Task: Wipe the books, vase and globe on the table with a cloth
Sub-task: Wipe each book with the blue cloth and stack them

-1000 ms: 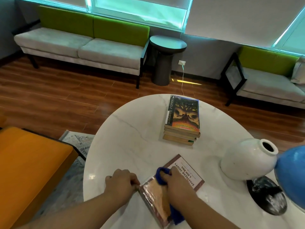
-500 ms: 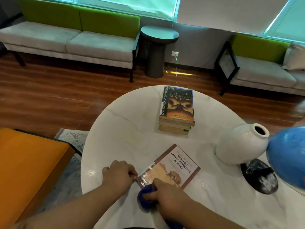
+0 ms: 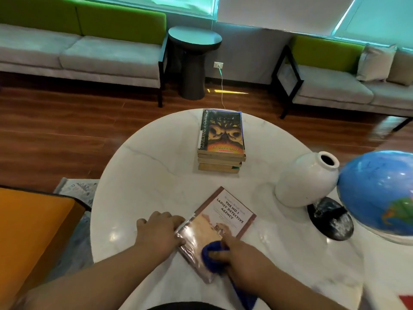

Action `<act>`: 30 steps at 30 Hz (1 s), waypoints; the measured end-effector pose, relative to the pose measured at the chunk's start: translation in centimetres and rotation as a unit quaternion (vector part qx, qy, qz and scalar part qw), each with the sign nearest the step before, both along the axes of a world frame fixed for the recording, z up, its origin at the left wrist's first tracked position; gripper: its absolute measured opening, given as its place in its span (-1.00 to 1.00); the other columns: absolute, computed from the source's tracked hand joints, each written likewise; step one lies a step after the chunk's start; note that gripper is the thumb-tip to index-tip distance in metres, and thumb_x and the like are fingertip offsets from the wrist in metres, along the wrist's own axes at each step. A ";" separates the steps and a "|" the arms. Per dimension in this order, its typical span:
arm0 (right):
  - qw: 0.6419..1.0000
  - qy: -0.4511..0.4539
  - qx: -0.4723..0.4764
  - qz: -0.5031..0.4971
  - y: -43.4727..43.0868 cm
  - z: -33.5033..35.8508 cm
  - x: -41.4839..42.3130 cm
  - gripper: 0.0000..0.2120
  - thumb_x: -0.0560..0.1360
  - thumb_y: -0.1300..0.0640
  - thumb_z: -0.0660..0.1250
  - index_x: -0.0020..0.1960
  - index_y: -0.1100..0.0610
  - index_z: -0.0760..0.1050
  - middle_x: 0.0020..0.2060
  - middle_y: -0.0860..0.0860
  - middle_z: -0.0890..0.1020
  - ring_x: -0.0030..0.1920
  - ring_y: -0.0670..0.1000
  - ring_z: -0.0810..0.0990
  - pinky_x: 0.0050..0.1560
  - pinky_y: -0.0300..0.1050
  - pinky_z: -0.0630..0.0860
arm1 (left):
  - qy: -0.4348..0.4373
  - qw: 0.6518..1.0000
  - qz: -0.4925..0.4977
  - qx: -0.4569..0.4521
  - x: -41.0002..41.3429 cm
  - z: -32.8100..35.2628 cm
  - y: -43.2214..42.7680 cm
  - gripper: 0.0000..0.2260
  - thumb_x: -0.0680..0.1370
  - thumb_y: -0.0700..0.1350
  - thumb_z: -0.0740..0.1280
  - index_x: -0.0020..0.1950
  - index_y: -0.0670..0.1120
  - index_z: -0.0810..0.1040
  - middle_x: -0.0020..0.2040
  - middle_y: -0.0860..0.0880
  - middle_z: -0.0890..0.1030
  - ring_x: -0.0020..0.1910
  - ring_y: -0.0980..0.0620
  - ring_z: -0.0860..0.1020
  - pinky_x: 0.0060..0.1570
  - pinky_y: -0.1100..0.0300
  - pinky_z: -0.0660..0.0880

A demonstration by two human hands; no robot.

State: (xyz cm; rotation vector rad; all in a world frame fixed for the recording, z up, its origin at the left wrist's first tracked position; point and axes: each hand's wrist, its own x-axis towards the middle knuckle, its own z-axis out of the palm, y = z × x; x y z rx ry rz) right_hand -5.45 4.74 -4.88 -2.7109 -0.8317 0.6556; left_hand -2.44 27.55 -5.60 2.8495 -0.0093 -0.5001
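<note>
- Wiping is in hand on the paperback (image 3: 225, 218), which lies flat at the near edge of the desk (image 3: 154, 175).
- Right hand (image 3: 243, 256): fingers closed around the blue cloth (image 3: 211, 253), pressing it onto the cover's near corner.
- Left hand (image 3: 158, 231): fingers curled onto the paperback's left edge, judged to stop it sliding under the strokes.
- Stack of books (image 3: 221, 139) far centre, vase (image 3: 304, 182) and globe (image 3: 380, 191) at right: apart from both hands.

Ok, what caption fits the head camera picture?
Right hand presses a blue cloth on a book; left hand holds its edge.
</note>
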 end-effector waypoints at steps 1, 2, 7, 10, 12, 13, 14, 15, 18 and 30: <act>0.999 -0.008 0.010 -0.042 -1.3 -0.5 0.9 -0.62 0.58 0.16 0.19 0.34 -0.11 0.43 0.21 0.01 0.42 0.08 0.05 0.46 0.07 -0.16 0.40 | 0.001 1.000 -0.002 0.003 0.1 0.0 0.0 -0.57 0.47 0.20 0.31 0.33 0.27 0.38 0.14 0.17 0.49 0.23 0.08 0.37 0.12 0.03 0.24; 0.995 -0.021 0.018 -0.092 -2.5 -0.7 2.0 -0.67 0.57 0.16 0.19 0.29 -0.07 0.47 0.14 0.00 0.46 0.00 0.01 0.47 -0.01 -0.16 0.40 | 0.000 1.000 -0.004 0.006 0.1 0.0 0.0 -0.57 0.47 0.21 0.31 0.33 0.27 0.38 0.15 0.17 0.49 0.24 0.08 0.36 0.12 0.03 0.24; 0.973 -0.090 -0.045 -0.208 -4.7 0.3 6.0 -0.80 0.59 -0.03 0.20 -0.09 0.10 0.34 -0.24 0.02 0.55 -0.30 -0.03 0.48 -0.34 -0.14 0.32 | -0.002 1.000 -0.011 0.013 0.1 0.0 0.0 -0.57 0.47 0.20 0.32 0.33 0.24 0.38 0.16 0.17 0.48 0.26 0.08 0.35 0.11 0.03 0.23; 0.977 -0.032 -0.022 -0.208 -2.3 -0.3 4.9 -0.89 0.60 -0.01 0.17 0.01 0.04 0.36 -0.12 -0.02 0.53 -0.23 -0.08 0.48 -0.28 -0.21 0.34 | -0.004 1.000 -0.006 0.008 0.2 -0.1 -0.1 -0.58 0.47 0.19 0.33 0.31 0.22 0.40 0.17 0.18 0.49 0.26 0.09 0.35 0.10 0.04 0.23; 0.984 0.016 -0.026 -0.173 -1.6 -1.2 3.8 -0.79 0.59 0.06 0.19 0.22 0.02 0.34 0.01 -0.03 0.48 -0.13 -0.06 0.48 -0.21 -0.31 0.34 | -0.001 1.000 -0.006 0.008 0.4 -0.2 -0.2 -0.59 0.47 0.19 0.33 0.29 0.20 0.40 0.16 0.17 0.49 0.25 0.09 0.36 0.09 0.04 0.22; 0.983 0.023 -0.032 -0.177 -1.8 -1.4 4.1 -0.77 0.59 0.07 0.20 0.23 0.03 0.33 0.02 -0.03 0.48 -0.12 -0.06 0.49 -0.22 -0.34 0.34 | 0.001 1.000 -0.006 0.007 0.4 -0.2 -0.2 -0.60 0.46 0.19 0.33 0.28 0.19 0.40 0.16 0.17 0.49 0.24 0.08 0.36 0.08 0.04 0.22; 0.978 0.031 -0.014 -0.206 -2.3 -1.1 4.5 -0.82 0.59 0.08 0.21 0.18 0.05 0.36 -0.02 -0.02 0.51 -0.15 -0.05 0.49 -0.26 -0.32 0.34 | 0.003 1.000 -0.005 0.007 0.5 -0.2 -0.2 -0.60 0.46 0.19 0.33 0.28 0.19 0.41 0.16 0.17 0.49 0.24 0.08 0.36 0.08 0.04 0.22; 0.971 0.029 0.005 -0.235 -2.7 -0.8 5.1 -0.86 0.58 0.09 0.22 0.13 0.08 0.39 -0.04 0.01 0.53 -0.18 -0.04 0.49 -0.30 -0.29 0.35 | 0.005 1.000 -0.005 0.007 0.6 -0.1 -0.2 -0.60 0.46 0.19 0.34 0.27 0.19 0.41 0.16 0.17 0.49 0.24 0.08 0.36 0.07 0.05 0.21; 0.961 -0.038 -0.008 -0.274 -3.4 -0.1 7.2 -0.83 0.58 0.14 0.19 0.16 0.08 0.43 0.03 0.11 0.53 -0.18 0.03 0.49 -0.29 -0.17 0.37 | 0.009 1.000 -0.006 0.009 0.6 0.0 -0.2 -0.61 0.46 0.20 0.34 0.26 0.18 0.41 0.15 0.15 0.49 0.22 0.08 0.36 0.06 0.05 0.21; 0.961 0.076 0.078 -0.254 1.4 0.3 7.3 -0.84 0.55 -0.03 0.26 0.07 0.02 0.42 -0.07 -0.02 0.58 -0.14 -0.06 0.54 -0.22 -0.18 0.38 | 0.032 0.999 -0.006 0.006 1.1 0.2 -0.4 -0.57 0.43 0.17 0.38 0.26 0.16 0.40 0.17 0.14 0.49 0.23 0.07 0.37 0.11 0.06 0.24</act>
